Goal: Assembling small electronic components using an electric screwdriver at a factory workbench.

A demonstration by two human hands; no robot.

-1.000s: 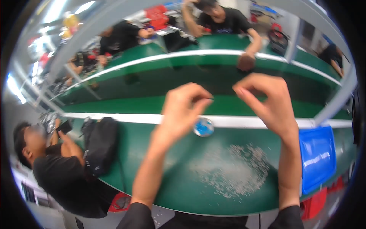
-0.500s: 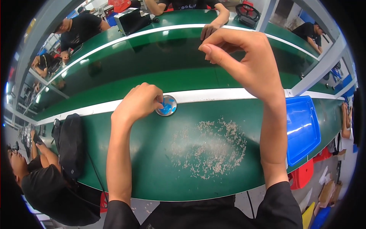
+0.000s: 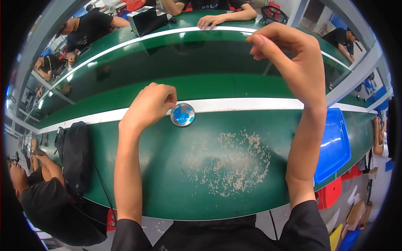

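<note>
A small round metal dish (image 3: 182, 114) with a blue inside sits on the green table (image 3: 167, 188), next to the white stripe. My left hand (image 3: 148, 104) rests just left of the dish, its fingertips pinched together at the rim; nothing shows between them. My right hand (image 3: 289, 54) is raised high above the table to the right, thumb and forefinger pinched, and I cannot make out anything in the pinch. A patch of small pale grains (image 3: 230, 163) lies scattered on the table in front of the dish.
A blue plastic tray (image 3: 335, 146) lies at the table's right end. A black bag (image 3: 75, 154) sits at the left, beside a seated person (image 3: 46, 201). Other people work at the far green benches, where a dark box (image 3: 146, 21) stands.
My left hand has come down from mid-air to the left rim of the dish. My right hand has stayed raised and pinched. The view has tilted more downward.
</note>
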